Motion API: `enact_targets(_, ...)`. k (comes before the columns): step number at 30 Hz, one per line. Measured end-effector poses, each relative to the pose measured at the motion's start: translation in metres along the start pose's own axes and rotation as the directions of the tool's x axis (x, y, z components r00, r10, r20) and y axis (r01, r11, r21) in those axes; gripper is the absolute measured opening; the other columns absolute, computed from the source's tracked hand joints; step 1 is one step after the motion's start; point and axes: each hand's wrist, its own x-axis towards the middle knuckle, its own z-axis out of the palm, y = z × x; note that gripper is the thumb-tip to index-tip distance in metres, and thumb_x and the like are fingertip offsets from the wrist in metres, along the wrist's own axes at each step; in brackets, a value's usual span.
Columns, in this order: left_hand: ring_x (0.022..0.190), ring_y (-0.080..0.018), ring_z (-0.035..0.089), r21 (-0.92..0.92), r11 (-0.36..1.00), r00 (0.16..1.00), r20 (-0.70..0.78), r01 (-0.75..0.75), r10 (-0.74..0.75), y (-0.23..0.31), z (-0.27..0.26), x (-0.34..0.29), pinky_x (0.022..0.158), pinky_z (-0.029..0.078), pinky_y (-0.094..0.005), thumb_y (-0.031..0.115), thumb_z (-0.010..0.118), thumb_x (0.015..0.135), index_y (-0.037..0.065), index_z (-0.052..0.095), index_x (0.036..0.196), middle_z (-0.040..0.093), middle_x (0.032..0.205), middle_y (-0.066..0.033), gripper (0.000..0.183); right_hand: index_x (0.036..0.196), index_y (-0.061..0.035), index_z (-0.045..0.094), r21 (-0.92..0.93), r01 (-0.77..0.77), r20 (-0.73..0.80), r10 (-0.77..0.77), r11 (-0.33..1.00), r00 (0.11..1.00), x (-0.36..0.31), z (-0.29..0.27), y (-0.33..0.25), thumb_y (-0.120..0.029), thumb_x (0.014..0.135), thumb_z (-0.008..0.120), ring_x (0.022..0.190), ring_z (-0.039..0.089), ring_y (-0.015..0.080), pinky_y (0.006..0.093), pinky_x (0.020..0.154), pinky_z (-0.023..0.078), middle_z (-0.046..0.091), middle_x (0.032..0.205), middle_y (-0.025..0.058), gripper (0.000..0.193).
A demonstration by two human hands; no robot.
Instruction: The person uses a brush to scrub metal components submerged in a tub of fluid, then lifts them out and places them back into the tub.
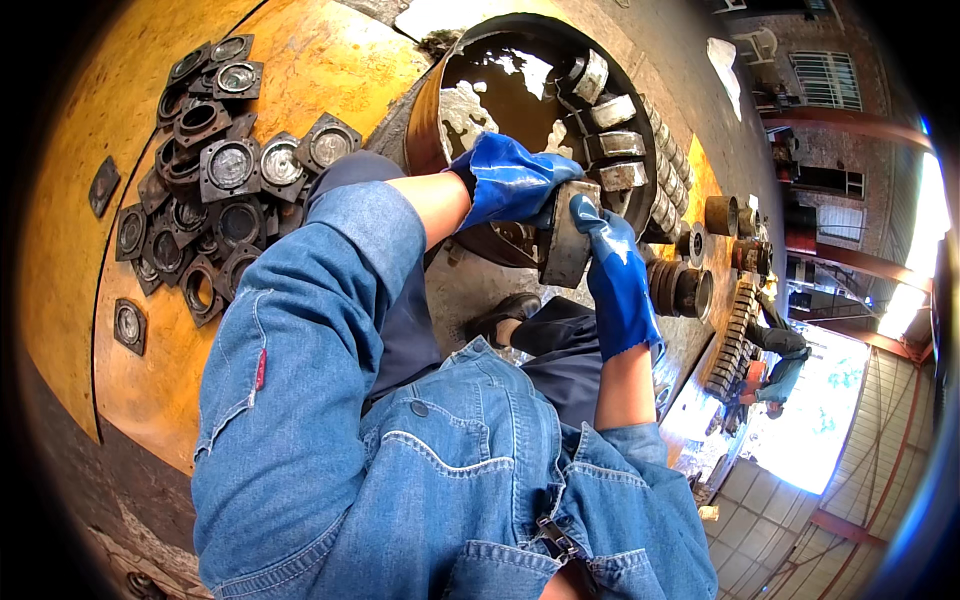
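- A workshop yard with yellow sheeting [335, 55] on the ground to the left and a building at the right.
- The metal block [566, 247] is off the ground between both hands, in front of the body, seen against the near rim of a round tub [426, 125]; its height above that rim cannot be told.
- Its long axis runs mostly away from the body, the far end leaning slightly right.
- The left hand [513, 180], blue-gloved, reaches across from the left and closes on the block's far left part, fingers partly hidden; the right hand [615, 265], also gloved, clasps its right side, thumb over the far end. Neither is nearer: both touch it.
- The left forearm slants inward, elbow out; the right runs nearly straight forward.
- Beyond the block, similar blocks [612, 146] line the tub's right side, beside dark liquid [505, 88].
- Left of the tub, square flanged parts [228, 166] lie heaped.
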Motion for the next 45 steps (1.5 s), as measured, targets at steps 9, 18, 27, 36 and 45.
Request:
enact_targets(9, 0.136, -0.0251, 0.06, -0.153, 0.984, 0.996, 0.027, 0.087, -0.084, 0.002, 0.001, 0.002, 0.112, 0.053, -0.0357, 0.009, 0.059, 0.106, 0.012, 0.052, 0.154, 0.057, 0.153, -0.0137, 0.049, 0.114, 0.0049, 0.069, 0.011, -0.018, 0.021, 0.018, 1.0, 1.0, 0.001, -0.001, 0.0, -0.067, 0.092, 0.07, 0.089, 0.058, 0.0249, 0.0391, 0.083, 0.048, 0.066, 0.094, 0.0129, 0.075)
enact_targets(18, 0.137, -0.0261, 0.06, 0.152, 0.988, 1.0, -0.016, -0.003, 0.005, 0.003, 0.0, 0.001, 0.113, 0.052, -0.0362, 0.006, 0.062, 0.104, 0.012, 0.053, 0.153, 0.059, 0.151, -0.0129, 0.05, 0.111, 0.0033, 0.069, -0.047, -0.029, -0.02, 0.029, 0.998, 0.999, -0.009, 0.001, -0.023, -0.067, 0.092, 0.071, 0.083, 0.055, 0.0244, 0.0391, 0.076, 0.047, 0.063, 0.087, 0.0115, 0.073)
enact_targets(27, 0.133, -0.0249, 0.061, 0.408, 0.903, 0.989, 0.005, -0.134, 0.145, -0.016, 0.001, 0.009, 0.111, 0.055, -0.0358, 0.01, 0.061, 0.106, 0.01, 0.052, 0.153, 0.06, 0.147, -0.0131, 0.048, 0.107, 0.002, 0.069, 0.018, -0.014, 0.001, 0.014, 1.0, 1.0, -0.008, 0.0, -0.014, -0.066, 0.092, 0.071, 0.074, 0.051, 0.0201, 0.0371, 0.068, 0.043, 0.058, 0.08, 0.0066, 0.07)
enact_targets(36, 0.127, -0.0176, 0.063, -0.039, 0.992, 0.993, -0.001, -0.12, 0.12, -0.077, 0.016, 0.047, 0.107, 0.057, -0.0353, 0.032, 0.044, 0.115, 0.009, 0.051, 0.154, 0.061, 0.144, -0.0084, 0.046, 0.103, 0.0034, 0.068, 0.008, 0.018, 0.003, -0.018, 1.0, 1.0, -0.009, 0.002, -0.02, -0.063, 0.094, 0.071, 0.075, 0.05, 0.0197, 0.037, 0.067, 0.042, 0.057, 0.08, 0.0062, 0.067)
enact_targets(45, 0.116, -0.0263, 0.071, 0.223, 0.961, 0.984, -0.03, -0.163, 0.174, -0.027, 0.003, 0.015, 0.099, 0.057, -0.0352, 0.02, 0.071, 0.1, 0.012, 0.067, 0.135, 0.073, 0.125, -0.0108, 0.036, 0.106, 0.0044, 0.067, 0.021, 0.034, -0.009, -0.034, 0.999, 0.999, -0.006, 0.0, -0.008, -0.062, 0.094, 0.071, 0.077, 0.051, 0.02, 0.0364, 0.068, 0.043, 0.058, 0.083, 0.007, 0.068)
